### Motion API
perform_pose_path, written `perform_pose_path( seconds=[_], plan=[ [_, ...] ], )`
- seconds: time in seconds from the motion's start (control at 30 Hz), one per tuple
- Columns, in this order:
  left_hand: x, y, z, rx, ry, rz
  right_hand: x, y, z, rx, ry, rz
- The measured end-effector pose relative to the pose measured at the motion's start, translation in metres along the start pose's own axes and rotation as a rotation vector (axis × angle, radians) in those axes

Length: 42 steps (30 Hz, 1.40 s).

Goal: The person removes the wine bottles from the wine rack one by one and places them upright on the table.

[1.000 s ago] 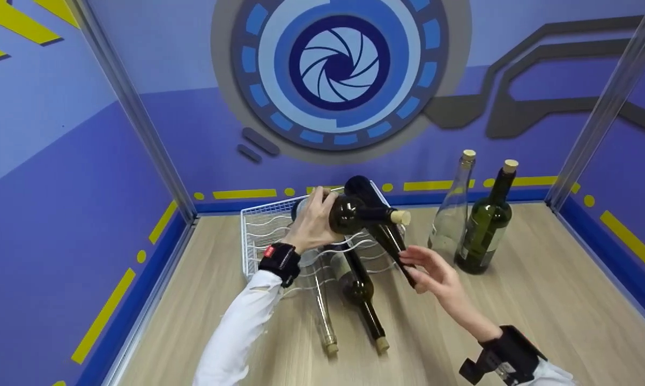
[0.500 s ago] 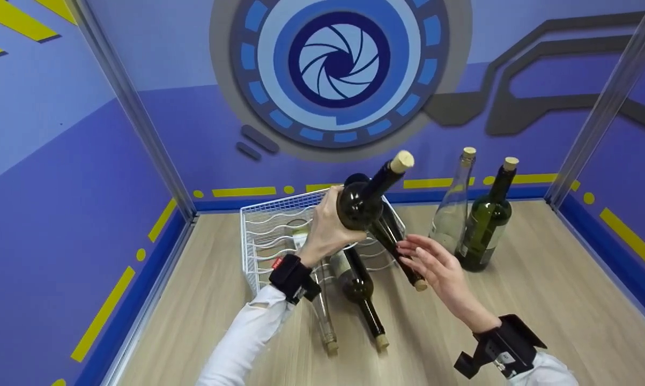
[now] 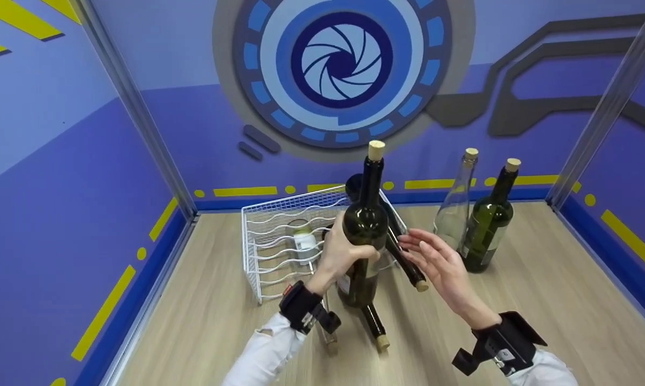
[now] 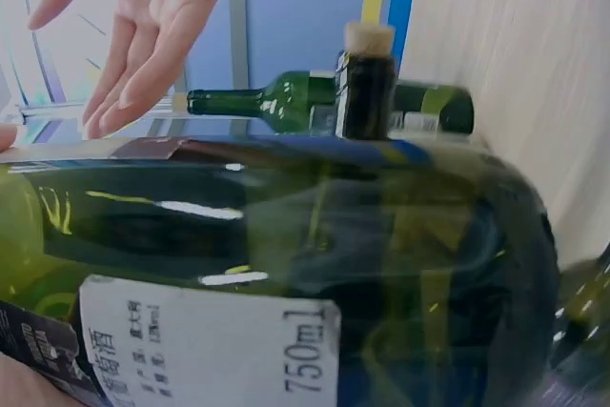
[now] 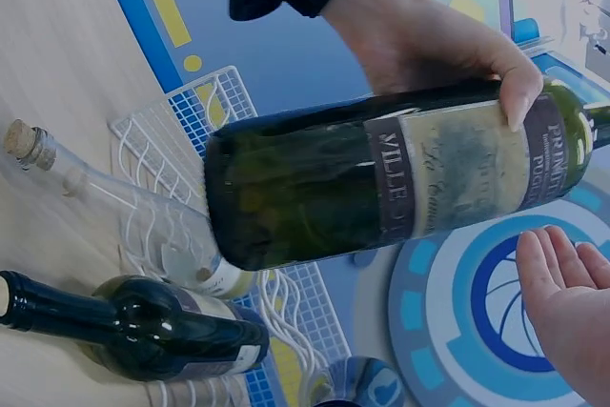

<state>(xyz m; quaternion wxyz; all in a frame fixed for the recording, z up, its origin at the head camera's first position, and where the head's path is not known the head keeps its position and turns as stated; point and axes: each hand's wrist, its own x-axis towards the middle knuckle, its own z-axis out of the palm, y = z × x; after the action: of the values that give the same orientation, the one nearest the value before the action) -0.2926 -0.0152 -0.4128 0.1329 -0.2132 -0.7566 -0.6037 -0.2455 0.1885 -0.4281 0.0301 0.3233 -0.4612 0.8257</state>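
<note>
My left hand (image 3: 339, 256) grips a dark green wine bottle (image 3: 366, 222) round its body and holds it nearly upright in front of a white wire rack (image 3: 249, 249). A cork stops its neck, and its paper label (image 5: 467, 173) shows in the right wrist view. To its right, my right hand (image 3: 441, 271) has its fingers extended and holds nothing. Those fingers are beside the neck of a dark bottle (image 3: 406, 262) lying in the rack; whether they touch it I cannot tell. A clear bottle (image 3: 304, 242) and another dark bottle (image 3: 375, 321) also lie there, partly hidden.
Right of the rack, a clear corked bottle (image 3: 452, 217) and a green corked bottle (image 3: 486, 233) stand upright on the wooden table (image 3: 542, 300). Blue printed panels (image 3: 193, 139) enclose the back and sides.
My left hand has lifted the bottle off the rack, turned it from lying to upright and brought it nearer. My right hand has come off the neck of the right-hand bottle, its fingers straightening.
</note>
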Motion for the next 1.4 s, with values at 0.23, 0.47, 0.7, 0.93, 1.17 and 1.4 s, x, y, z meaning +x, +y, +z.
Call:
perform_pose_path(
  seconds=[0.23,0.47,0.7,0.93,1.17,1.4],
  plan=[
    [-0.017,-0.016,0.007,-0.06,0.008,-0.07,0.0,0.0,-0.001,-0.014,0.016,0.006],
    [-0.031,-0.014,0.013,-0.154,-0.029,-0.132,0.001,0.001,-0.001,-0.039,0.035,0.039],
    [-0.048,0.008,0.017,-0.236,-0.088,-0.136,0.003,0.001,0.001,-0.055,0.059,0.074],
    [-0.057,0.006,0.023,-0.336,-0.123,-0.18,0.008,0.0,0.006,-0.071,0.107,0.108],
    [-0.061,-0.021,0.036,-0.321,-0.139,-0.198,0.017,0.0,0.015,-0.092,0.154,0.141],
    [-0.066,-0.019,0.039,-0.286,-0.159,-0.201,0.024,0.0,0.021,-0.071,0.186,0.159]
  ],
)
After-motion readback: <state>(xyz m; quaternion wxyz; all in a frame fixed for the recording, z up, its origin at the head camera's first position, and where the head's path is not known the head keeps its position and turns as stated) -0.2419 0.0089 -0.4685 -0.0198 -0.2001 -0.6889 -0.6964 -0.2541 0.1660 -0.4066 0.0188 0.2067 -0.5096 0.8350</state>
